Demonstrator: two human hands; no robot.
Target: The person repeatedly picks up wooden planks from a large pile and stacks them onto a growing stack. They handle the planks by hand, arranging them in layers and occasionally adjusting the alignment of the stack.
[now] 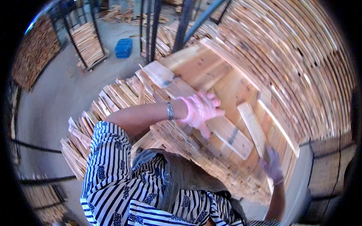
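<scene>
"What do I have on the left hand [200,110]?"

"I see it in a pink glove, fingers spread, palm down on a wide pale board [236,138]. I'd call it released; it lies over the wood without curling round anything. A patterned band [170,111] circles the wrist."

"Where does that board lie?"

"On top of the wood stack [235,88], slanting from its far left corner toward the right, just in from the edge nearest the wearer's body. I make out dark smudges on it, either side of the hand."

"And the right hand [272,165]?"

"It's a bit blurred for me, in a greyish glove, but I read it as grasping the near end of a narrow board [252,128]. I have that end by the stack's near right corner, the other end toward the middle of the top."

"Anything around the edges?"

"I've got a long light strip [281,126] along the right edge, with a tall stack [290,67] of layered boards beyond it. Uneven plank ends [109,100] jut from the left edge. Past those, I see a blue container [123,49] on the floor [49,113]."
</scene>
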